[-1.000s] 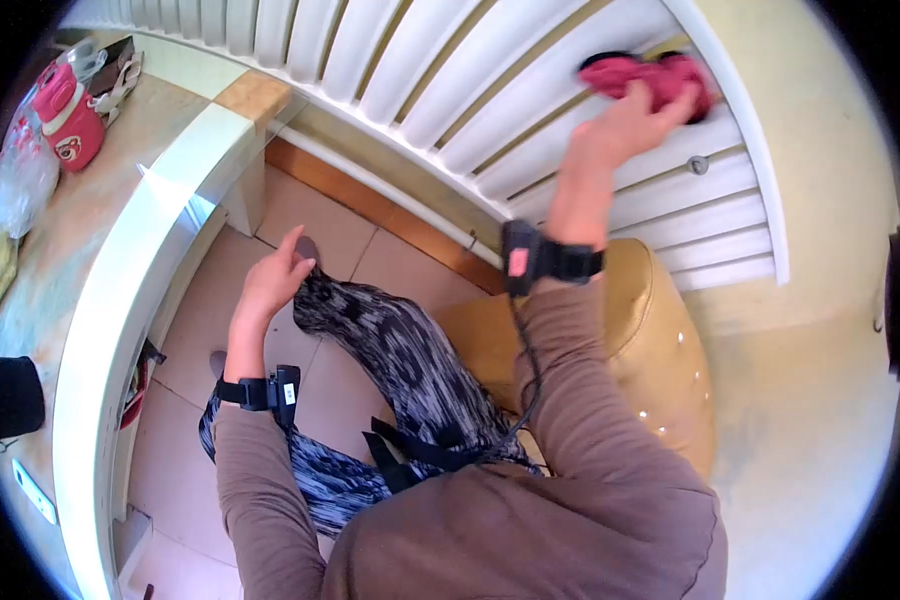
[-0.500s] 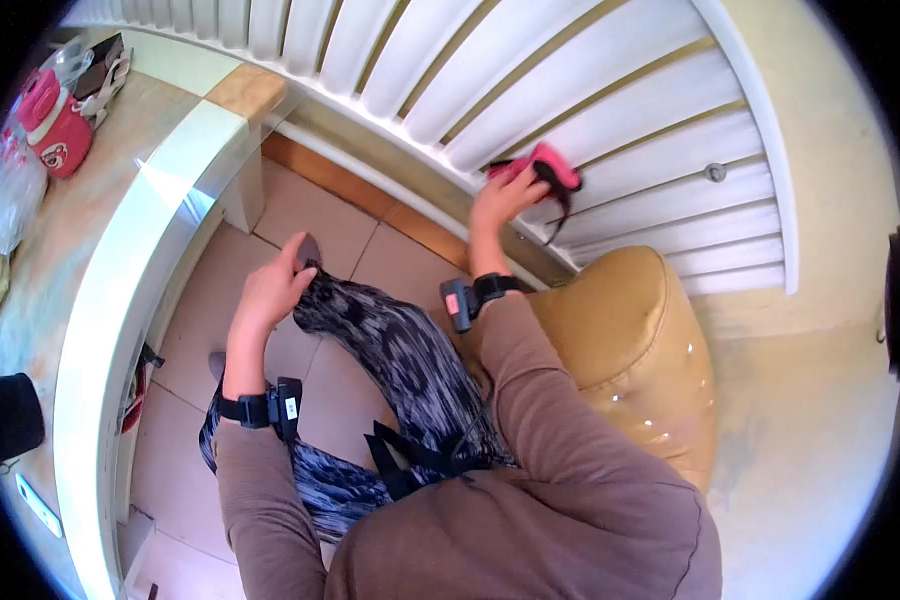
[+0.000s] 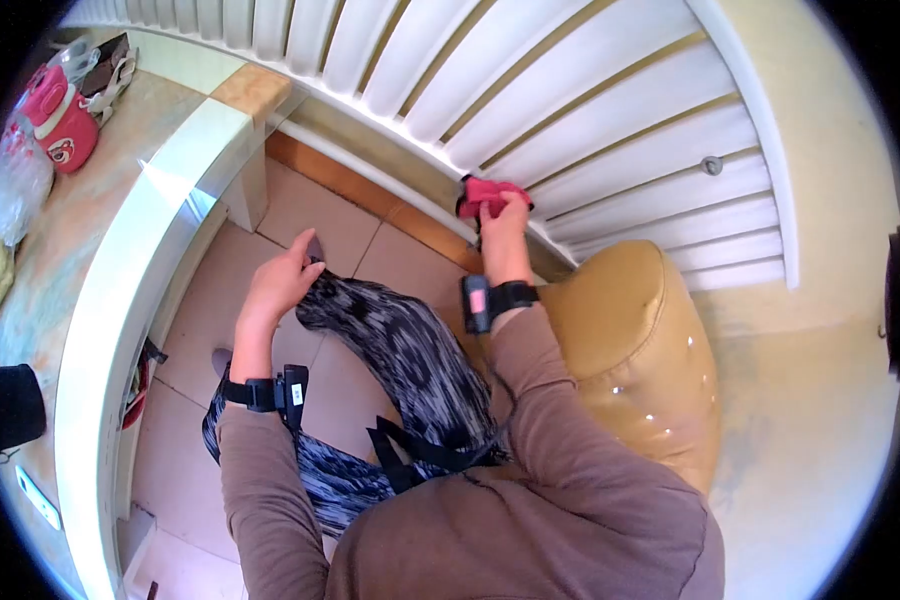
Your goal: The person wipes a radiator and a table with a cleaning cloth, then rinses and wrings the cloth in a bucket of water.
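1. Open gap ran between left hand [image 3: 278,285] and right hand [image 3: 505,218], above tiled floor [image 3: 345,225].
2. White slatted panel [image 3: 580,105] walled off far side; slots looked narrow.
3. Yellow seat [image 3: 620,325] blocked room beside right sleeve [image 3: 545,375].
4. Patterned trouser leg [image 3: 395,335] crossed low.
5. Table [image 3: 135,235] bounded left side; pink bottle [image 3: 70,130] stood upon it.
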The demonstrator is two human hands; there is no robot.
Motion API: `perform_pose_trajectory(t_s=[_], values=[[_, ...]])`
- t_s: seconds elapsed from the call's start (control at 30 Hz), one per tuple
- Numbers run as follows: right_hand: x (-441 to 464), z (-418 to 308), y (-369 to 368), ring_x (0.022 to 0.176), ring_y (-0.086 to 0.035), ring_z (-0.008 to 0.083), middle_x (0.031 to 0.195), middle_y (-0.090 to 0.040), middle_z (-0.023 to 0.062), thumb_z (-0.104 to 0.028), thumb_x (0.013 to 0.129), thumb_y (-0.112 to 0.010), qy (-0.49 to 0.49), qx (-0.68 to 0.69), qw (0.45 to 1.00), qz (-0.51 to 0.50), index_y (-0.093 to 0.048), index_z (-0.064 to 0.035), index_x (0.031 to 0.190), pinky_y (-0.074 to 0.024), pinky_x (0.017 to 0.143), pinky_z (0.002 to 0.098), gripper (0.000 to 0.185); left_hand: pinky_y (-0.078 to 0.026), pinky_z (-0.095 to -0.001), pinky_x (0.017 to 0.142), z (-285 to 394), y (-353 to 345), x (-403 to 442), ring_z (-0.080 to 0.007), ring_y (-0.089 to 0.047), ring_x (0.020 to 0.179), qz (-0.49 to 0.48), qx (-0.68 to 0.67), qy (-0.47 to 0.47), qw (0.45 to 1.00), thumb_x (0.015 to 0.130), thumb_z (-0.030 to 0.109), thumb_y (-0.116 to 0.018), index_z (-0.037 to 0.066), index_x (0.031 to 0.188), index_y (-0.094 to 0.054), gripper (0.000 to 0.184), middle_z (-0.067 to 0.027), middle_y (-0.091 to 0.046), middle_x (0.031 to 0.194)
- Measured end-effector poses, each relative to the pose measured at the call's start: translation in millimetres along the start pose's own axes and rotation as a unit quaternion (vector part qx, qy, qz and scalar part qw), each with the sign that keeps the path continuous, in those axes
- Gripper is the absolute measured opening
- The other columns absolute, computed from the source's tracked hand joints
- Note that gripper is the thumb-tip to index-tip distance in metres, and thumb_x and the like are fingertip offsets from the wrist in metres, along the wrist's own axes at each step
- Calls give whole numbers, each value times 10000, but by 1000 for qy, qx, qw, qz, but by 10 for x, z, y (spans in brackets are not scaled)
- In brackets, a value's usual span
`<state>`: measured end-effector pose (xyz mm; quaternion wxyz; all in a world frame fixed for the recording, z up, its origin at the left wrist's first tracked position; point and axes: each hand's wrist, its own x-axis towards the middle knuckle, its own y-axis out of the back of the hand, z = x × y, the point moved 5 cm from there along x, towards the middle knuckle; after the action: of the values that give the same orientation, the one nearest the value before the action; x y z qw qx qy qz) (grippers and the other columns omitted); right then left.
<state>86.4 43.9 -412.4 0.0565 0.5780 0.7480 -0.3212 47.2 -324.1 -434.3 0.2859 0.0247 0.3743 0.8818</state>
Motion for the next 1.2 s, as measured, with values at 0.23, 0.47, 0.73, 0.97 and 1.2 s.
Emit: perform_pose_trajectory(t_s=[0.23, 0.47, 0.73, 0.97, 1.2], values=[[-781, -1243, -977, 878, -579, 214, 960, -591, 79, -46, 814, -433, 9, 197, 971, -132, -555, -61, 984, -528, 695, 326, 210, -473, -435, 780, -126, -64, 96, -358, -608, 898, 10, 3, -17, 1000, 831, 311, -573, 164, 1353, -377, 577, -164, -646, 943], [-1788, -2548, -1225, 1111, -480, 305, 1234, -460, 175, 84, 801, -431, 649, 145, 738, -114, -383, -4, 1285, -434, 901, 344, 494, -470, -452, 790, -141, -19, 22, -365, -610, 895, 7, 5, 0, 1000, 825, 301, -578, 159, 1347, -379, 576, -176, -648, 935], [-1186, -2147, -1116, 965, -437, 454, 1047, -473, 275, -123, 848, -509, 808, -210, 532, 143, -540, 51, 1020, -333, 849, 512, 246, -458, -470, 816, -111, -14, 24, -401, -585, 953, -4, 28, 5, 1000, 836, 317, -560, 146, 1335, -384, 556, -232, -621, 1012], [-64, -495, -35, 1200, -343, 462, 1288, -374, 319, -137, 854, -512, 549, -284, 766, 178, -366, 35, 1316, -255, 1020, 477, 514, -464, -449, 826, -129, 28, -154, -381, -593, 961, -36, 33, 25, 998, 841, 294, -572, 167, 1355, -363, 570, -208, -627, 1023], [357, -307, 485, 1183, -425, 402, 1279, -441, 261, -52, 778, -540, 317, -354, 857, 198, -386, 46, 1298, -348, 998, 447, 551, -470, -444, 816, -259, 51, -202, -366, -605, 947, -26, 77, 40, 996, 850, 323, -569, 171, 1371, -347, 586, -188, -640, 1008]])
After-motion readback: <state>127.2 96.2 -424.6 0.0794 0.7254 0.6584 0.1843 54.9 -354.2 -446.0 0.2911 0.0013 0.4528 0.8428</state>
